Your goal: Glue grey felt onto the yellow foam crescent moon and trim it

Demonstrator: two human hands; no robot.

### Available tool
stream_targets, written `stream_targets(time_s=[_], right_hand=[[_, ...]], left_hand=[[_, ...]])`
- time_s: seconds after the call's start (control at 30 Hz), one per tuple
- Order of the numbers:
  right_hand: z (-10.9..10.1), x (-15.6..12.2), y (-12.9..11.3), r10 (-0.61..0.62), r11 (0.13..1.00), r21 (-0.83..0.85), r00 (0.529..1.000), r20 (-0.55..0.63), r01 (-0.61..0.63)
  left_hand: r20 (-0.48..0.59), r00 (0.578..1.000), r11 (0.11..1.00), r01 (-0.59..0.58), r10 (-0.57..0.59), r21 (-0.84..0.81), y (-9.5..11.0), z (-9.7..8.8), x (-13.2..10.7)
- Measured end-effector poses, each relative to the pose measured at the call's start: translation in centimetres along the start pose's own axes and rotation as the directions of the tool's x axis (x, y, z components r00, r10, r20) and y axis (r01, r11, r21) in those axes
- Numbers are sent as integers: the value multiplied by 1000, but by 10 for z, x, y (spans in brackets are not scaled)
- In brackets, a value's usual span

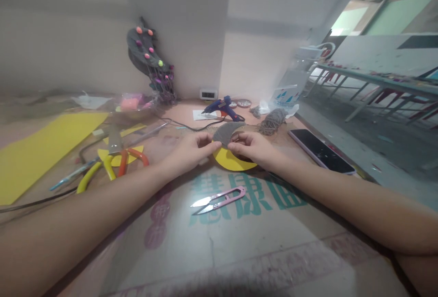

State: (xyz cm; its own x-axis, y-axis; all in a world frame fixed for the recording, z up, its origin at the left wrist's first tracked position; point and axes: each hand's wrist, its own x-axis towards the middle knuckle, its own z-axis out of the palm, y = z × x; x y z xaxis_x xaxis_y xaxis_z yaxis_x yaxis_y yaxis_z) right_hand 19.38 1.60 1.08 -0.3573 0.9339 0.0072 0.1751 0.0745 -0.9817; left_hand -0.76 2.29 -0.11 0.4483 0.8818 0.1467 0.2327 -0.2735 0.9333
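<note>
Between my hands is a crescent-shaped yellow card, its upper part covered in grey yarn. My left hand pinches the left edge, thumb over the card where yarn and yellow meet. On the other side my right hand is closed with thumb and fingers at the grey part, wrist low over the card. Pink-handled thread snips lie in front of both hands on the printed cardboard, blades apart and pointing left. Just behind the crescent sit a blue glue gun and a skein of grey yarn.
A phone lies by the right table edge. On the left are a yellow sheet, scissors with orange handles, yellow-handled pliers and a pen. A grey moon with pompoms leans on the wall beside a small clock.
</note>
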Motion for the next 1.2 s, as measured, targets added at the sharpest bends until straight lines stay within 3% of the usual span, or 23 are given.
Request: stream_targets(time_s=[0.17,0.33,0.67,0.93,1.2], right_hand=[[1,-1,-1,1,994,-110,999,-40,-5],[1,-3,0,-9,982,-189,1000,11,11],[-6,0,0,-12,988,-150,992,129,31],[-9,-1,5,-85,995,-48,995,42,87],[-7,1,4,-148,936,-324,989,-21,133]], left_hand=[[-7,998,998,-56,56,19,0,0,0],[-34,998,996,-54,57,72,1,-1,0],[12,1000,999,18,-19,35,2,0,-2],[-13,997,997,76,-76,-3,7,-1,-2],[-15,999,999,41,-41,1,2,0,-1]])
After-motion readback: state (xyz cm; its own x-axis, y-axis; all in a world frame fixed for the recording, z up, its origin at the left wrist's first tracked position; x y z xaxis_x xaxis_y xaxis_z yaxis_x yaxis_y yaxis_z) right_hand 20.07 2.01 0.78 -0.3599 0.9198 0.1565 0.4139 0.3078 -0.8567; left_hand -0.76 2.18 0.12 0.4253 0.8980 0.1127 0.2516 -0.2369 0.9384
